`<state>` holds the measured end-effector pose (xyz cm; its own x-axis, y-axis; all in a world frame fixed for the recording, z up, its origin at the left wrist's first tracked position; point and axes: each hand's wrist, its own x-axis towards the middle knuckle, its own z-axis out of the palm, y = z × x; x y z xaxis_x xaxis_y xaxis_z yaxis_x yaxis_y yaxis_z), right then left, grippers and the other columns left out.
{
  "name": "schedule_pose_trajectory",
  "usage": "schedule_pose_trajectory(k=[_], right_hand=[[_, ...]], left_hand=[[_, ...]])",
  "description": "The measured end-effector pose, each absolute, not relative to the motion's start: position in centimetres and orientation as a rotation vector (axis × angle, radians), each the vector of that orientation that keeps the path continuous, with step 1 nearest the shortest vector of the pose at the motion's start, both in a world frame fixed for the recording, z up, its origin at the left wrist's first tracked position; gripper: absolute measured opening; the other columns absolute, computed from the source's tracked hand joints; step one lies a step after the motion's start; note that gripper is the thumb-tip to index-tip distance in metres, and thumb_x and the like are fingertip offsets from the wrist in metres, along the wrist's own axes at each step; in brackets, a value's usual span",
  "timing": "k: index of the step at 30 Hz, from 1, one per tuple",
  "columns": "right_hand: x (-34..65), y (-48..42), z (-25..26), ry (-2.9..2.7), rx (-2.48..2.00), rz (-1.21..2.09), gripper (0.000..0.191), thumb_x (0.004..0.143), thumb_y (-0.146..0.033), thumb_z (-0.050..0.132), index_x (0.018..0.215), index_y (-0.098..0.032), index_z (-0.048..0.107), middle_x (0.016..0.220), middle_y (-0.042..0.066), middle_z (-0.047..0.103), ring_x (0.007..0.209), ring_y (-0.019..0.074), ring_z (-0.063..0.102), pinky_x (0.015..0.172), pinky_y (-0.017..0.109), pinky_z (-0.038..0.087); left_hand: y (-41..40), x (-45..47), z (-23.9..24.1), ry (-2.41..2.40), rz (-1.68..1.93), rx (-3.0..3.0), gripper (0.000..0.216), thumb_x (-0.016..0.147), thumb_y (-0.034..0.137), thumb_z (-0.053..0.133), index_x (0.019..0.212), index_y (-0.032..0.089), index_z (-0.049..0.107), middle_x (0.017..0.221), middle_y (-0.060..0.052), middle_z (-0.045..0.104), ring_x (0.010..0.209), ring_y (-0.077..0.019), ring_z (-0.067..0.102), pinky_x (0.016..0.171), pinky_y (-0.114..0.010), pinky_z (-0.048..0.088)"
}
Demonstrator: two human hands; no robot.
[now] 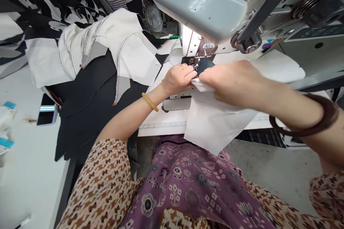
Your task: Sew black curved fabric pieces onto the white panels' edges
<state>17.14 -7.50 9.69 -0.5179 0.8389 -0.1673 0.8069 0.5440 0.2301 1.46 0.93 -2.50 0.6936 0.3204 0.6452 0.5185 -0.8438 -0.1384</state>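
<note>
Guiding white fabric [217, 121] beside dark cloth [206, 67] toward the presser foot [192, 61] of a sewing machine [197, 10], left hand [177, 80] pinched narrowly on the fabric, right hand [231, 82] gripping its near edge. Stitching step in hand, with steady feeding called for under the foot.

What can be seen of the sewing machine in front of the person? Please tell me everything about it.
The industrial sewing machine has a smooth, glossy pale grey head that curves over a white table, with a bright lamp lit beneath it. Below, a metal presser foot sits at the needle area, and dark fabric lies there between the left hand and the right hand. A metal wheel and a dark panel stand to the right, partly cut off by the picture edge.
</note>
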Motion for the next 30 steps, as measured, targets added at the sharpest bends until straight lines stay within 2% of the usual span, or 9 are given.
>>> schedule_pose_trajectory(k=[2, 4, 7, 9, 14, 18, 22, 26, 30], right_hand=[[16.4, -8.7, 8.6, 2.556, 1.311, 0.248, 0.022, 0.078, -0.005, 0.032, 0.073, -0.015, 0.052, 0.067, 0.004, 0.048, 0.056, 0.0122, 0.033, 0.052, 0.026, 0.013], [16.3, -9.8, 7.3, 2.597, 1.227, 0.34, 0.027, 0.08, -0.002, 0.028, 0.075, -0.013, 0.051, 0.073, 0.007, 0.052, 0.068, 0.0154, 0.045, 0.052, 0.027, 0.014], [17.2, -10.2, 6.0, 2.634, 1.178, 0.407, 0.026, 0.08, 0.001, 0.028, 0.074, -0.013, 0.05, 0.079, 0.008, 0.054, 0.076, 0.0167, 0.05, 0.053, 0.026, 0.015], [18.2, -9.8, 5.8, 2.656, 1.175, 0.388, 0.022, 0.079, 0.0, 0.031, 0.073, -0.013, 0.047, 0.079, 0.007, 0.054, 0.073, 0.0152, 0.049, 0.053, 0.026, 0.016], [18.9, -9.1, 6.6, 2.669, 1.214, 0.376, 0.02, 0.077, 0.0, 0.034, 0.072, -0.014, 0.046, 0.071, 0.004, 0.05, 0.065, 0.0123, 0.045, 0.052, 0.025, 0.017], [17.8, -9.2, 7.4, 2.596, 1.242, 0.327, 0.022, 0.078, 0.001, 0.033, 0.073, -0.013, 0.049, 0.07, 0.004, 0.05, 0.063, 0.0121, 0.045, 0.051, 0.026, 0.017], [17.0, -9.2, 7.9, 2.532, 1.278, 0.289, 0.024, 0.077, 0.002, 0.031, 0.076, -0.013, 0.05, 0.073, 0.005, 0.051, 0.068, 0.0141, 0.047, 0.051, 0.026, 0.017], [16.7, -9.2, 8.0, 2.486, 1.263, 0.288, 0.026, 0.079, 0.002, 0.027, 0.078, -0.012, 0.049, 0.076, 0.006, 0.051, 0.076, 0.0157, 0.05, 0.051, 0.026, 0.015], [16.4, -9.3, 7.8, 2.471, 1.26, 0.341, 0.024, 0.079, 0.001, 0.028, 0.077, -0.012, 0.049, 0.075, 0.007, 0.05, 0.075, 0.016, 0.048, 0.051, 0.026, 0.014]], left_hand=[[0.6, 1.3, -2.9, -0.677, -0.908, -2.564, 0.038, 0.094, 0.031, 0.027, 0.077, 0.018, 0.058, 0.063, -0.004, 0.054, 0.062, -0.0142, 0.052, 0.057, -0.03, 0.036], [0.2, 0.8, -2.9, -0.593, -0.88, -2.614, 0.031, 0.093, 0.026, 0.029, 0.093, 0.018, 0.059, 0.075, -0.005, 0.061, 0.07, -0.014, 0.057, 0.063, -0.031, 0.041], [-0.2, 0.3, -3.0, -0.49, -0.851, -2.735, 0.027, 0.093, 0.021, 0.031, 0.104, 0.02, 0.056, 0.093, -0.007, 0.065, 0.084, -0.0137, 0.06, 0.071, -0.032, 0.045], [-0.4, 0.4, -3.2, -0.531, -0.872, -2.739, 0.026, 0.093, 0.02, 0.033, 0.103, 0.02, 0.057, 0.092, -0.007, 0.066, 0.083, -0.0131, 0.061, 0.071, -0.031, 0.045], [-0.8, 1.3, -4.4, -0.595, -1.094, -2.448, 0.025, 0.092, 0.016, 0.036, 0.095, 0.02, 0.061, 0.074, -0.002, 0.067, 0.073, -0.0112, 0.062, 0.062, -0.027, 0.041], [-0.6, 1.4, -4.6, -0.69, -1.127, -2.405, 0.031, 0.094, 0.022, 0.032, 0.091, 0.022, 0.063, 0.068, -0.001, 0.066, 0.066, -0.0103, 0.06, 0.061, -0.028, 0.038], [-0.2, 1.2, -4.7, -0.761, -1.121, -2.483, 0.035, 0.095, 0.027, 0.029, 0.091, 0.022, 0.064, 0.067, -0.002, 0.066, 0.067, -0.0116, 0.06, 0.063, -0.029, 0.037], [-0.2, 1.3, -4.9, -0.807, -1.144, -2.558, 0.034, 0.093, 0.025, 0.03, 0.09, 0.022, 0.063, 0.071, -0.002, 0.067, 0.075, -0.0128, 0.063, 0.066, -0.031, 0.037], [-0.4, 1.5, -4.9, -0.849, -1.156, -2.5, 0.032, 0.092, 0.022, 0.031, 0.086, 0.022, 0.063, 0.074, -0.001, 0.068, 0.079, -0.0128, 0.063, 0.069, -0.032, 0.037]])
